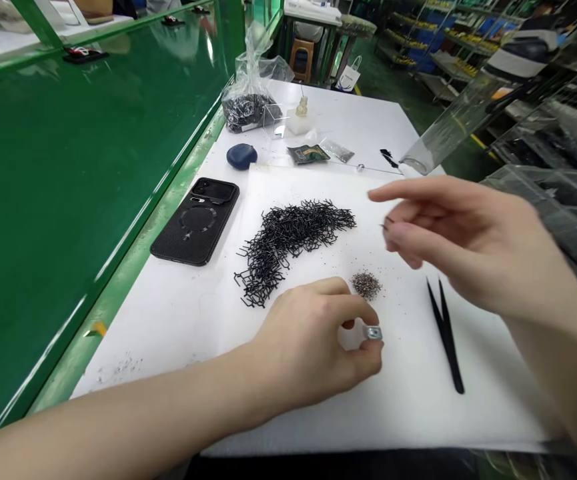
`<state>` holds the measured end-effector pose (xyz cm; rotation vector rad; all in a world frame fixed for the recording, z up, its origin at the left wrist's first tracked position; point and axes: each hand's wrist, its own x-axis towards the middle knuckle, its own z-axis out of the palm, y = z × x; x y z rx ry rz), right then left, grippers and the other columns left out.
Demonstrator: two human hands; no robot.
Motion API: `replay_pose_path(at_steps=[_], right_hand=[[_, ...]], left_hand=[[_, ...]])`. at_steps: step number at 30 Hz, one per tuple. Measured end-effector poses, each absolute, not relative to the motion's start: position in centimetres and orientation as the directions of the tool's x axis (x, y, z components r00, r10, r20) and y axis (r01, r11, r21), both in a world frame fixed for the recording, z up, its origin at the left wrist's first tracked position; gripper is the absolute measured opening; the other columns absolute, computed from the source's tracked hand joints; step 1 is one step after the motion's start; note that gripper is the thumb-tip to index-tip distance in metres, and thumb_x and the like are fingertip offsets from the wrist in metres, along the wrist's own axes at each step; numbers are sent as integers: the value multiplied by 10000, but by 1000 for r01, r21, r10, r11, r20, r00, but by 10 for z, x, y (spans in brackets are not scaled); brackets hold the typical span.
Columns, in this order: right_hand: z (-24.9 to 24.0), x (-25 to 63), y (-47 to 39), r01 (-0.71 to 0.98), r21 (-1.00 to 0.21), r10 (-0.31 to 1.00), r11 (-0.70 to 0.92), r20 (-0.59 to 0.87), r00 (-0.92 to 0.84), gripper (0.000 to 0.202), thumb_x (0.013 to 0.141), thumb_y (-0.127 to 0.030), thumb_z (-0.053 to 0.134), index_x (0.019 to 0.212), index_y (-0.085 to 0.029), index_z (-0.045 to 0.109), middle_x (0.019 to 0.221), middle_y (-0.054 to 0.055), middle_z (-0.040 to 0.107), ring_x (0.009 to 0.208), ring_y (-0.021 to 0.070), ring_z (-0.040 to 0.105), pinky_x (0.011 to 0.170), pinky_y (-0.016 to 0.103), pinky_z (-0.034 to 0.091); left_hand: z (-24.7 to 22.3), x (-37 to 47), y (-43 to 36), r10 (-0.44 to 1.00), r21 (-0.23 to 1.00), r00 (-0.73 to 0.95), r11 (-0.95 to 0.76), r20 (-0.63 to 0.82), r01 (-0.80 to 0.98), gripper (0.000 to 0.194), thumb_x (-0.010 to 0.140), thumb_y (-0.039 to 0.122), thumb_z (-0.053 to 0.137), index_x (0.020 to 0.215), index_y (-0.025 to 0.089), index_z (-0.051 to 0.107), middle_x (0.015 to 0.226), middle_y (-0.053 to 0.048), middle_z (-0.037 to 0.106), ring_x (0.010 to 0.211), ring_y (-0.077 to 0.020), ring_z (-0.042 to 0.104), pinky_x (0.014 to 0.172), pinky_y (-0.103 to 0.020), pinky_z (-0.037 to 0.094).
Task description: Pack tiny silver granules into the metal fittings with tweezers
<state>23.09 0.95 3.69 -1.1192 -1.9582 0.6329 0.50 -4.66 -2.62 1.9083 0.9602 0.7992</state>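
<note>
Between the thumb and forefinger of my left hand (313, 340) is a small silver metal fitting (374, 333) with a hole in its end. My right hand (448, 233) is raised over the right side of the white mat (398, 407). Its thumb pinches a thin dark piece (385, 225) against the curled fingers, while the forefinger stretches out; the piece is too small to name. Below that hand, black tweezers (445, 340) lie with their tips apart. A pile of bent black wire pieces (293, 233) and a little heap of tiny metallic bits (366, 285) rest on the mat.
A black phone (195, 223) lies at the left, near a dark blue rounded object (241, 156). Behind are a plastic bag of black parts (248, 110), a small bottle (301, 108) and a green packet (308, 154). A clear tumbler (453, 123) leans at the right beside grey bins (558, 200).
</note>
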Motion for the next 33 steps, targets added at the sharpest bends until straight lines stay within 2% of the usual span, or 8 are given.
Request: replay_pose_path(at_steps=[4, 8, 12, 16, 18, 21, 27, 33], right_hand=[[18, 251, -10, 420, -775, 881, 472, 437, -184, 192, 1064, -249, 892, 1146, -400, 976, 820, -22, 853, 632, 186, 784, 526, 304, 639], [-3, 249, -16, 322, -831, 890, 454, 441, -117, 186, 1025, -231, 962, 1084, -408, 964, 882, -14, 931, 740, 251, 904, 533, 328, 699], [-8, 246, -21, 229, -863, 893, 450, 435, -116, 210, 1025, -190, 957, 1074, -394, 943, 948, -15, 960, 797, 270, 945, 604, 355, 774], [-2, 245, -27, 186, -849, 868, 495, 477, -137, 340, 997, -70, 927, 1085, -398, 948, 1080, -21, 974, 989, 257, 963, 826, 382, 827], [3, 242, -30, 195, -819, 841, 539, 514, -169, 375, 963, -33, 927, 1062, -394, 957, 1111, -30, 969, 1007, 226, 944, 899, 360, 814], [6, 237, -35, 243, -791, 826, 562, 523, -208, 378, 973, -33, 909, 1059, -398, 956, 1052, -54, 961, 908, 195, 917, 834, 330, 797], [-1, 229, -49, 409, -743, 840, 529, 526, -130, 343, 996, -141, 923, 1118, -462, 937, 1058, -64, 963, 817, 251, 906, 737, 450, 807], [7, 225, -57, 413, -806, 896, 424, 439, -63, 327, 950, -155, 961, 1084, -444, 884, 1005, -74, 953, 815, 259, 927, 778, 451, 845]], left_hand=[[-13, 3, -49, 876, 927, 447, -303, 179, 221, 127, 818, 191, 825, 931, 223, 873, 955, -39, 888, 741, -177, 782, 649, -282, 625], [-7, 3, -48, 894, 972, 429, -203, 133, 121, 185, 844, 124, 808, 993, 192, 895, 892, -22, 910, 658, -145, 801, 608, -221, 674], [-5, 2, -42, 929, 997, 365, 74, -56, -35, 231, 854, 111, 924, 1046, 218, 995, 919, -28, 965, 772, -196, 919, 767, -233, 773], [0, 1, -34, 912, 958, 363, 254, -190, -136, 377, 828, 7, 965, 1009, 334, 1019, 972, 24, 982, 888, -183, 959, 760, -156, 742], [2, 1, -32, 905, 937, 376, 287, -198, -197, 458, 820, -49, 962, 1005, 366, 1016, 977, 54, 981, 905, -149, 957, 784, -114, 724], [3, 2, -31, 886, 899, 401, 352, -231, -261, 497, 823, -98, 960, 1050, 341, 1013, 993, 49, 985, 944, -122, 955, 855, -90, 719], [4, 2, -31, 871, 840, 374, 442, -318, -315, 525, 670, -194, 1022, 936, 253, 954, 918, 37, 971, 912, -152, 960, 852, -126, 752], [0, 0, -32, 863, 825, 409, 447, -296, -346, 410, 814, -96, 1033, 970, 281, 987, 1012, 31, 990, 960, -129, 964, 896, -101, 736]])
